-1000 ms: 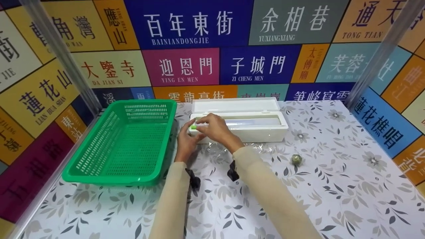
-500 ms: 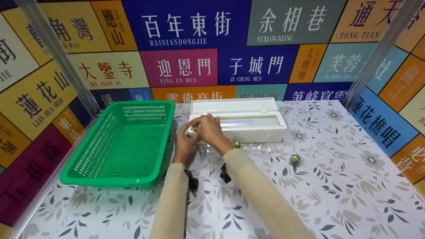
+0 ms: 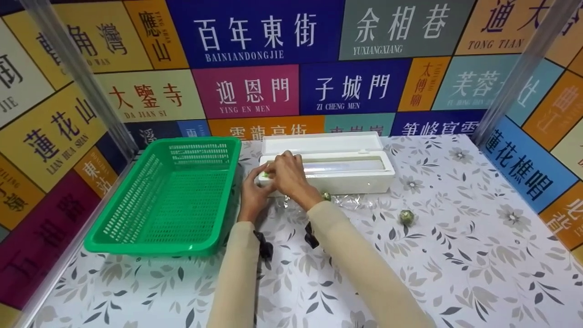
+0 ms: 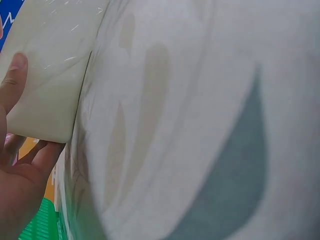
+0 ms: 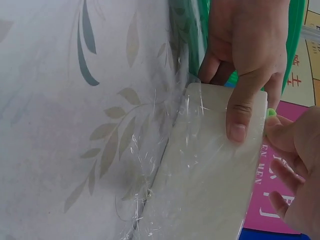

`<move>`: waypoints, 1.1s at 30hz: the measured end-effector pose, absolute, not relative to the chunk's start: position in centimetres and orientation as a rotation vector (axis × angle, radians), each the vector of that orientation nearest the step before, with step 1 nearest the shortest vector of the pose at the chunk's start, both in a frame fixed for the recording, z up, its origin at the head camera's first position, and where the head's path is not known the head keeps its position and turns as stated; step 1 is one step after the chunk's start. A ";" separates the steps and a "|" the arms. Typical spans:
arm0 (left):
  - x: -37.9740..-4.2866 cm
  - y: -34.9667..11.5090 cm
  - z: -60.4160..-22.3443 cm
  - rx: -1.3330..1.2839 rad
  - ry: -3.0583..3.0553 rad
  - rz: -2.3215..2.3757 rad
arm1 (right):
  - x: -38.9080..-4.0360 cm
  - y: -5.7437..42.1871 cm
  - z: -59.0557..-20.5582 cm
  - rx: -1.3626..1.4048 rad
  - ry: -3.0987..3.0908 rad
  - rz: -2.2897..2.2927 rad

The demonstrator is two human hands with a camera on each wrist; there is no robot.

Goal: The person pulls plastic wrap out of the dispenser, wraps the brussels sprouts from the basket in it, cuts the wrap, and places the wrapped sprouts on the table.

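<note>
A long white plastic wrap dispenser (image 3: 350, 184) sits at the table's back, its lid (image 3: 323, 143) raised and a shiny roll (image 3: 344, 166) inside. My left hand (image 3: 255, 193) grips its left end, thumb on the front face, as the right wrist view also shows. Above that end my right hand (image 3: 289, 175) has thumb and fingertips at a small green slider (image 5: 271, 112), seemingly pinching it; most of the slider is hidden. Clear wrap (image 3: 360, 201) spills from the dispenser's front onto the table. A small round greenish ball (image 3: 326, 196) lies by the wrap, partly behind my right wrist.
A green perforated basket (image 3: 218, 232) stands close on the left. Another small round greenish ball (image 3: 406, 217) lies to the right on the floral tablecloth (image 3: 460, 269). Behind the table rises a wall (image 3: 255, 91) of coloured signs.
My right hand has shifted slightly left and its fingers have closed in over the green slider. The ball by the wrap has come into sight beside my right wrist. My left hand stays at the dispenser's end.
</note>
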State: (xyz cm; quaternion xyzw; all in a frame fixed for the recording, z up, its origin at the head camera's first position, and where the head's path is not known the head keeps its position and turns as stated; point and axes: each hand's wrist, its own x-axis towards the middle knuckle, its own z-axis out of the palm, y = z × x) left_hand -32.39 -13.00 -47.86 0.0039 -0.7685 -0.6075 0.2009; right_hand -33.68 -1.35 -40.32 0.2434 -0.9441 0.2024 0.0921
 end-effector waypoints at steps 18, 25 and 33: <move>-31.9 -13.1 -47.6 0.050 -2.142 -1.817 | -34.3 2.7 -40.6 0.767 -2.757 0.466; -32.2 -13.5 -47.1 0.097 -2.158 -1.827 | -34.5 6.9 -40.0 0.772 -2.714 0.421; -32.2 -13.4 -47.4 0.100 -2.180 -1.825 | -34.8 14.1 -40.7 0.733 -2.656 0.369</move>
